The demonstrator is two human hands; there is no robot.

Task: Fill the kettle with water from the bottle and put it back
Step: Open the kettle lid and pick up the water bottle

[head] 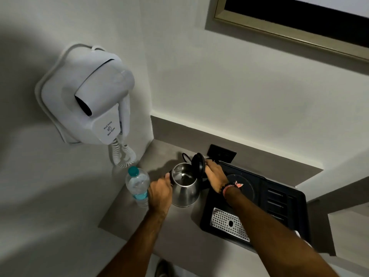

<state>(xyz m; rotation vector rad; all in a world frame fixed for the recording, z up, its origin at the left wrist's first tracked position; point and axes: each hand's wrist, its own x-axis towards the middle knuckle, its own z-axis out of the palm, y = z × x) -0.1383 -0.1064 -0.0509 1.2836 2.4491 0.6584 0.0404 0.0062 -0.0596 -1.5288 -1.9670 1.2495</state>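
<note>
A steel kettle (184, 191) stands on the grey counter (179, 230) with its black lid (198, 164) swung up. The inside looks bare metal. My left hand (159, 194) wraps the kettle's left side near the rim. My right hand (215, 174) grips the kettle's handle behind the raised lid. A clear water bottle (137, 184) with a teal cap and teal label stands upright just left of my left hand, cap on. The kettle's round base (242, 184) sits in the black tray to the right, with nothing on it.
A black tray (283, 204) with a perforated steel drip plate (227, 222) fills the counter's right part. A white wall hair dryer (97, 100) with a coiled cord (121, 156) hangs at left. A black socket plate (221, 153) and cable lie behind the kettle.
</note>
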